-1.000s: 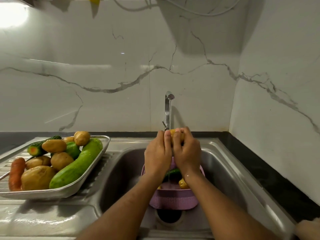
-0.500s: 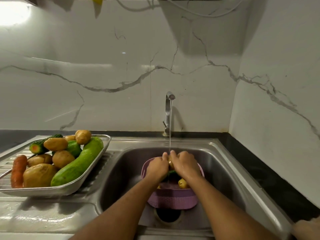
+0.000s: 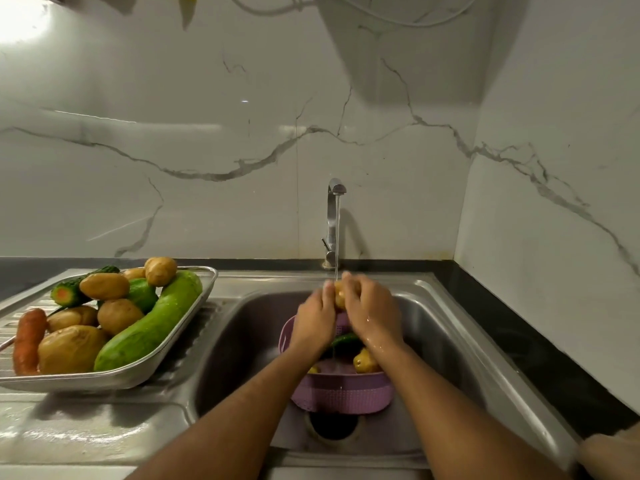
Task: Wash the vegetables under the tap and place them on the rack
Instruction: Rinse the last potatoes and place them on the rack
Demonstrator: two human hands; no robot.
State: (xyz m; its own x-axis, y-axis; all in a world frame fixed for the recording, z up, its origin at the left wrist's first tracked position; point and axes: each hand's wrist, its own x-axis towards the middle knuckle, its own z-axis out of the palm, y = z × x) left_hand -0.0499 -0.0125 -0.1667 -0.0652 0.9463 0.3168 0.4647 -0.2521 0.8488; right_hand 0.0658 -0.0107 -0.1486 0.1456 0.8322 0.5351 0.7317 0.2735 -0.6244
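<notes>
The potato (image 3: 340, 295) sits just right of the frame's centre, pressed between both my hands directly under the thin stream from the tap (image 3: 334, 220). My left hand (image 3: 316, 318) curls round its left side and my right hand (image 3: 372, 308) wraps the right, so only a narrow yellow strip shows between them. I judge it firm and fairly dense for its size, hard enough to squeeze without bruising, but its skin is wet and slick now, so I expect it could squirt out if I pinch only the ends. Cupping it round the thick middle with the palm under it seems the safer hold for carrying it over.

Below my wrists the purple colander (image 3: 341, 393) stands in the sink (image 3: 446, 327), over the drain, holding a dark green cucumber (image 3: 346, 339) and another small potato (image 3: 363, 362); what else lies in it I cannot tell.

At the left of the frame, on the draining board, the steel rack (image 3: 187, 327) carries potatoes, a carrot (image 3: 29, 341), a long pale green gourd (image 3: 152, 327) and more. It looks crowded, so a round, wet potato set on top may roll.
</notes>
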